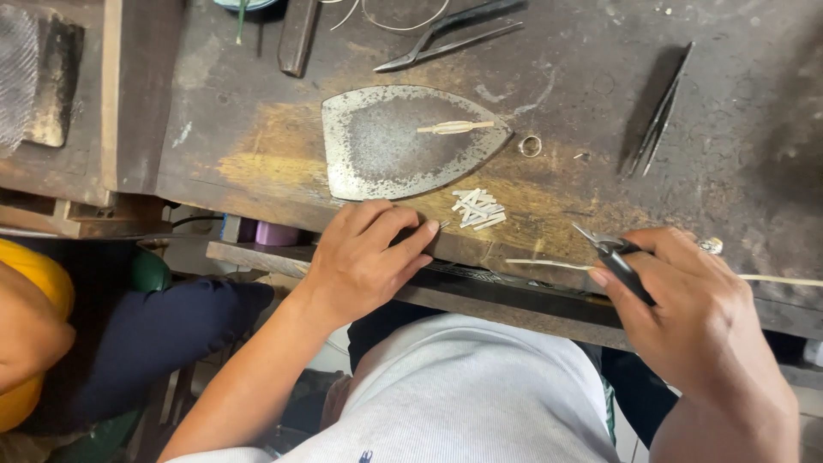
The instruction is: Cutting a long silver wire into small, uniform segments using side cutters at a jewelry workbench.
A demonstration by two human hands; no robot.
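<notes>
Here, left hand (364,257) fingers curled, pinching a small metal strip (443,225) near cut strips (478,208), right hand (690,304) closed around black-handled pliers (613,253).

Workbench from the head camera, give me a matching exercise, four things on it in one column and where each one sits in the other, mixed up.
Things:
1. metal ring
2. pile of pale strips
3. tweezers
4. cutters

Places:
A. in the right hand
B. between the iron-shaped plate and the bench's front edge, by the left hand
C. just off the plate's pointed tip
D. alone at the bench's far right

Pairs: 1-C, 2-B, 3-D, 4-A
</notes>
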